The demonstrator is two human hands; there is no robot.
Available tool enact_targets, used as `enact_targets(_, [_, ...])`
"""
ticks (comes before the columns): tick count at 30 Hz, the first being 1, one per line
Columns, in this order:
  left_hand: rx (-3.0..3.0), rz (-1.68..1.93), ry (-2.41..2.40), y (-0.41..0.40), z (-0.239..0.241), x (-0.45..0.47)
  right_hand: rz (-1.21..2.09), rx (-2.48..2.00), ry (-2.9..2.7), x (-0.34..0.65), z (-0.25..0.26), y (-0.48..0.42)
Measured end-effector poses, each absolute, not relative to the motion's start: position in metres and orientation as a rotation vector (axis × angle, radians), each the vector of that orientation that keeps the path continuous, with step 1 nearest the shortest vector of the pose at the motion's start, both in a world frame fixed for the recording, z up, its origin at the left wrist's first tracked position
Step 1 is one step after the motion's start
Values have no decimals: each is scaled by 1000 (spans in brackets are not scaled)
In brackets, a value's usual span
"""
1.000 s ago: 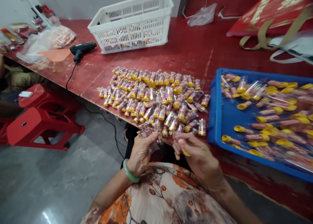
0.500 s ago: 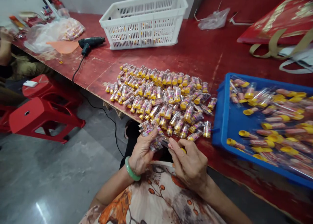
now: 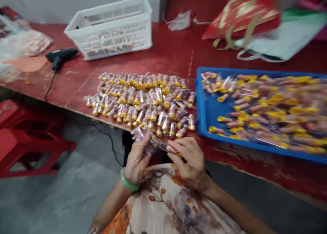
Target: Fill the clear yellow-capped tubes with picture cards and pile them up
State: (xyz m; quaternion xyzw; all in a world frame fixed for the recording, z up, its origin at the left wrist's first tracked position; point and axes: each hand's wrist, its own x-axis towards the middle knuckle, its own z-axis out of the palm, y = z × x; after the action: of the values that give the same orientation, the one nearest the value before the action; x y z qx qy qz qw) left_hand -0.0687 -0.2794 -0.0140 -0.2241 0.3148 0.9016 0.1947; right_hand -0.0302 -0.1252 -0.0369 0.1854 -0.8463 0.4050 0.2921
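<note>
My left hand point(image 3: 137, 159), a green bangle at its wrist, is closed on a sheaf of clear printed plastic sleeves point(image 3: 139, 135). Between the thumb and fingers of my right hand point(image 3: 191, 164) is a small pink tube with a yellow end point(image 3: 172, 149). Its front end meets one of the sleeves; blur hides whether it sits inside. Just beyond my hands lies a broad pile of sleeved, yellow-ended tubes point(image 3: 145, 99). To the right, a blue tray point(image 3: 200, 107) holds many pink tubes with yellow ends.
A white slatted basket point(image 3: 117, 39) stands at the back of the red table point(image 3: 173, 58). Left of it lie a dark heat gun point(image 3: 61, 55) with a cord and a plastic bag point(image 3: 35, 43). Bags point(image 3: 245, 15) rest at the back right. Red stools point(image 3: 33, 142) stand at the left.
My view has swung right, so the table's things sit further left and more of the blue tray shows. Both hands keep their hold, and the tube stays close to the sleeves.
</note>
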Motion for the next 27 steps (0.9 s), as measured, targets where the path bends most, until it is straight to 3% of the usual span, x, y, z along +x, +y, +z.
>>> enact_targets(13, [-799,2600,867,-276,-19,-63,1611,432,-2363,-18,-47,-117])
enact_targets(27, [-790,2651,820,-275,-15,-59,731,768,-2260,-26,-46,-127])
